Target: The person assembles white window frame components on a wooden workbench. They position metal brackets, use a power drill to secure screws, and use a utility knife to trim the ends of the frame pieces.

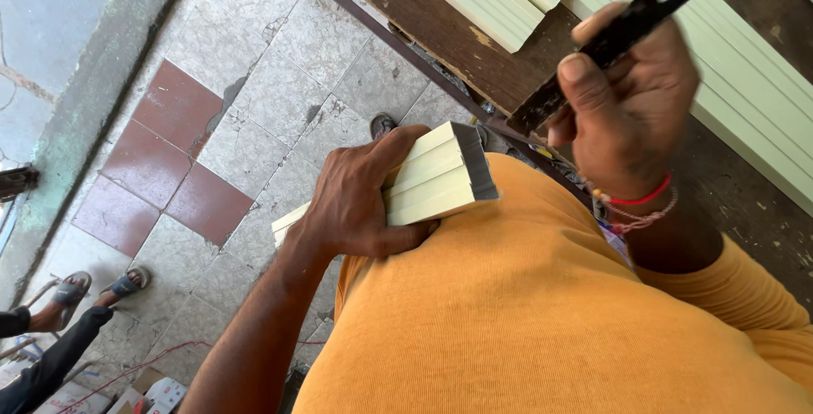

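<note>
A person in an orange shirt stood over a tiled floor, seen from their own head looking down. Their left hand was wrapped around a short length of cream ribbed profile, fingers closed over its top and thumb underneath, pressing it against their chest. The cut end of the profile faced right and showed a grey hollow inside.

Their right hand was raised just beside the profile's end, fingers curled tight around a dark flat tool with a slotted handle; the tool slanted from upper right down to lower left, its lower end near the edge of a brown wooden bench. Red and beaded bracelets circled that wrist.

More cream profiles lay on the bench. At the lower left, well apart, another person's sandalled feet rested on the floor near some small boxes.
</note>
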